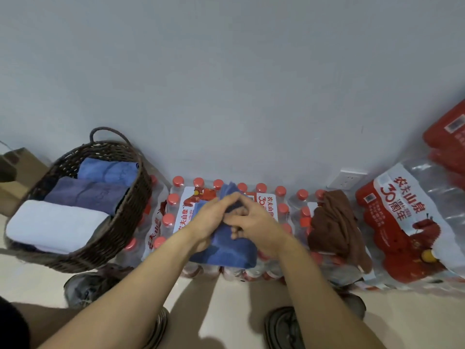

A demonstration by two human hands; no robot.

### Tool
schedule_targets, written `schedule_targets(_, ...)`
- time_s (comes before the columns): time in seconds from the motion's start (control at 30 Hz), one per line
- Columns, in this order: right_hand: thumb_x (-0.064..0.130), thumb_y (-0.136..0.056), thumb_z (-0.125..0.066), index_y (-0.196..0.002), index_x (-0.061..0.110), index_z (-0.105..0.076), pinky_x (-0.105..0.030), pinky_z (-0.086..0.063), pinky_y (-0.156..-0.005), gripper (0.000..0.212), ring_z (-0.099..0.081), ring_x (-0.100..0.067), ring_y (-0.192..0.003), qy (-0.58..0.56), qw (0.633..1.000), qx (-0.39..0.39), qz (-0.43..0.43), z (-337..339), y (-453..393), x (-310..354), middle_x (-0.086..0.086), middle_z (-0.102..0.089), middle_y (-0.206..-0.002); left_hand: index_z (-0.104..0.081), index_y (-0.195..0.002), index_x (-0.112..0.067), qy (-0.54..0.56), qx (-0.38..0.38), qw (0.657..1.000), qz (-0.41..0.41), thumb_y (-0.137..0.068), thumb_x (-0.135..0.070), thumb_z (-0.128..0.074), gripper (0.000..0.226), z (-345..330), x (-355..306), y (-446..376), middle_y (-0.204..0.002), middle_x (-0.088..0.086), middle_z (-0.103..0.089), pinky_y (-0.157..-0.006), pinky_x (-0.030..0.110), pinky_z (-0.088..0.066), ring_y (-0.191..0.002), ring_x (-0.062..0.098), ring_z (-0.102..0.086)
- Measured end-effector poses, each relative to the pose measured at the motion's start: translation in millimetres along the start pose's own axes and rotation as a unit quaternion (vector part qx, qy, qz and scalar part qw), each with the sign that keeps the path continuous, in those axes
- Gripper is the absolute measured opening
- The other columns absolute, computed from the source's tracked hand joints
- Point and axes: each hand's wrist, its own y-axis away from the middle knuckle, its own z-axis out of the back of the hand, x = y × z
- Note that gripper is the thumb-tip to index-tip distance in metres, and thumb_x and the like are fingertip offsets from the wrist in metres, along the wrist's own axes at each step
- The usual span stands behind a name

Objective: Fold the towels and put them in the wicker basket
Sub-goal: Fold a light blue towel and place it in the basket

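Here, head view, looking down from a person's own eyes.
Surface: shrink-wrapped water bottle packs (266, 197) with red caps stand on the floor against a pale grey wall (226, 84) and carry the towels.
Blue towel (226, 250): partly folded, lying on the middle pack and reaching that pack's near edge; one corner is lifted up toward the wall between the two hands.
Left hand (214, 217): reaches in from the lower left; its fingers are curled and clamped on the blue towel's raised fold.
Right hand (254, 222): reaches in from the lower right and meets the left hand over the towel; its fingers (236, 230) are bent and pinch the same blue cloth.
Brown towel (334, 227): unfolded and crumpled, on the pack to the right of the blue towel, draped down over that pack's near edge.
Wicker basket (120, 222): dark brown, with a loop handle, standing on the floor just beside the left end of the packs.
Inside the basket: three folded towels in a row, a white towel (55, 225) nearest the viewer, a dark purple towel (85, 192) in the middle, a light blue towel (108, 170) nearest the wall.
Far right: more water packs (402, 222) with red and white labels.
Far left: a cardboard box (17, 172) behind the basket.
Bottom: the person's shoes (284, 328) on the pale floor (226, 311).
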Motion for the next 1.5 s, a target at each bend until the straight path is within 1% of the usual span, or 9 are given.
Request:
schedule_targets(0.13, 0.001, -0.093, -0.061, -0.133, 0.007, -0.052, -0.024, -0.058, -0.074, 0.042, -0.066, -0.014, -0.082, -0.017, 0.998, -0.06, -0.013, -21, -8, -7, -0.006, -0.068, -0.094, -0.068, -0.104, -0.004, -0.062, -0.1, 0.993, -0.011, -0.094, -0.026, -0.064, 0.025, 38, 10, -3, -0.098, 0.019, -0.073, -0.086, 0.047, -0.057, -0.092, 0.036, -0.071)
schedule_targets(0.27, 0.007, -0.088, -0.063, -0.115, 0.011, -0.067, -0.034, -0.055, -0.086, 0.028, -0.063, -0.017, -0.084, 0.24, 0.943, -0.225, 0.051, -28, -11, -26, -0.003, -0.066, -0.095, -0.066, -0.105, -0.006, -0.091, -0.154, 0.984, 0.0, -0.097, -0.016, -0.057, 0.015, 57, 19, -7, -0.1, 0.018, -0.073, -0.084, 0.048, -0.058, -0.092, 0.035, -0.07)
schedule_targets(0.5, 0.041, -0.094, -0.058, -0.14, 0.021, -0.049, -0.037, -0.04, -0.102, 0.051, -0.046, -0.025, -0.117, 0.494, 0.859, -0.107, 0.078, -50, -11, -61, -0.007, -0.05, -0.124, -0.058, -0.077, -0.015, -0.255, -0.176, 0.951, 0.012, -0.097, -0.02, -0.053, 0.021, 70, 29, -13, -0.078, 0.005, -0.066, -0.056, 0.028, -0.044, -0.066, 0.017, -0.059)
schedule_targets(0.63, 0.044, -0.093, -0.056, -0.139, 0.023, -0.049, -0.038, -0.042, -0.099, 0.051, -0.045, -0.026, -0.116, 0.498, 0.855, -0.123, 0.072, -53, -13, -72, -0.008, -0.05, -0.124, -0.053, -0.057, -0.011, -0.448, -0.25, 0.858, 0.012, -0.085, -0.029, -0.063, 0.035, 89, 22, -12, -0.051, 0.002, -0.057, -0.047, 0.024, -0.038, -0.047, 0.018, -0.052)
schedule_targets(0.77, 0.047, -0.091, -0.058, -0.137, 0.03, -0.047, -0.038, -0.044, -0.1, 0.05, -0.045, -0.025, -0.12, 0.495, 0.858, -0.133, 0.032, -53, -21, -75, -0.005, -0.049, -0.125, -0.068, -0.075, -0.009, -0.485, -0.146, 0.85, 0.144, -0.073, -0.053, -0.078, 0.045, 101, 8, 0, -0.061, 0.005, -0.07, -0.054, 0.028, -0.055, -0.054, 0.019, -0.068)
schedule_targets(0.9, 0.047, -0.09, -0.06, -0.136, 0.033, -0.045, -0.041, -0.046, -0.099, 0.05, -0.046, -0.026, -0.12, 0.485, 0.865, -0.129, -0.005, -55, -25, -72, -0.004, -0.047, -0.125, -0.059, -0.066, -0.011, -0.572, -0.128, 0.798, 0.14, -0.065, -0.056, -0.082, 0.051, 82, 16, 3, -0.057, 0.0, -0.059, -0.05, 0.024, -0.043, -0.052, 0.014, -0.055)
schedule_targets(1.13, 0.021, -0.094, -0.058, -0.141, 0.026, -0.04, -0.041, -0.047, -0.098, 0.051, -0.05, -0.031, -0.118, 0.442, 0.895, -0.049, -0.049, -43, -22, -57, -0.01, -0.041, -0.134, -0.056, -0.066, -0.011, -0.494, -0.119, 0.847, 0.154, -0.072, -0.032, -0.082, 0.034, 71, 18, 10, -0.061, 0.002, -0.053, -0.054, 0.026, -0.04, -0.056, 0.017, -0.048)
schedule_targets(1.33, 0.004, -0.087, -0.066, -0.123, 0.014, -0.048, -0.021, -0.05, -0.082, 0.042, -0.054, -0.016, -0.094, 0.26, 0.963, -0.056, 0.04, -20, -12, -26, -0.002, -0.047, -0.114, -0.053, -0.084, -0.011, -0.447, -0.118, 0.887, -0.008, -0.069, -0.012, -0.08, 0.031, 61, -7, 17, -0.07, 0.005, -0.054, -0.056, 0.026, -0.041, -0.059, 0.018, -0.047)
schedule_targets(1.5, 0.022, -0.064, -0.081, -0.123, 0.035, -0.053, -0.029, -0.033, -0.105, 0.066, -0.032, -0.016, -0.13, 0.374, 0.895, -0.143, 0.196, 7, 3, 20, 0.007, -0.034, -0.133, -0.063, -0.089, -0.021, -0.433, -0.069, 0.863, -0.251, -0.074, 0.0, -0.075, 0.029, 42, -47, 33, -0.083, -0.004, -0.068, -0.065, 0.02, -0.049, -0.069, 0.006, -0.062)
